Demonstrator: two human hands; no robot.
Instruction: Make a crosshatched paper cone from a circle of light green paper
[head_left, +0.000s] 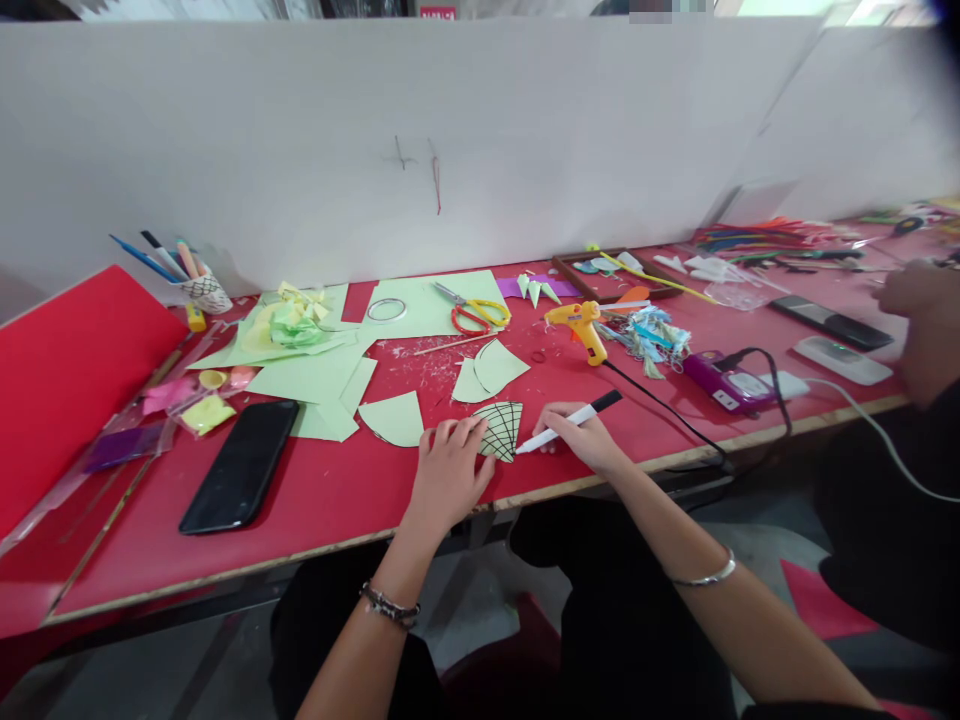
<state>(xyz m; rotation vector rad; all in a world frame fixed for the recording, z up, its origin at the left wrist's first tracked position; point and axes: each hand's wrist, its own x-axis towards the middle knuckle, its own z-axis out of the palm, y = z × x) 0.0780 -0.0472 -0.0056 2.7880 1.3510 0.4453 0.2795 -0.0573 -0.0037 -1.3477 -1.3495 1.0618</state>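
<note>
A small pale-green paper fan shape [501,430] with black grid lines lies near the front edge of the red table. My left hand [450,460] rests flat on its left side, fingers stretched out over the paper and tabletop. In my right hand [581,437] is a white marker [559,427] with a black end, its tip at the fan shape's lower right corner. Plain green fan-shaped pieces lie close by: one piece [394,418] left of my left hand, and two overlapping pieces [499,368] just behind.
Red-and-yellow scissors [480,312] lie on green paper [420,300] at the back. A yellow glue gun [581,328] sits to the right, its cord running to a purple power socket [727,380]. Left are a black phone [240,465] and a pen cup [206,292]. Another person's hand [919,300] is far right.
</note>
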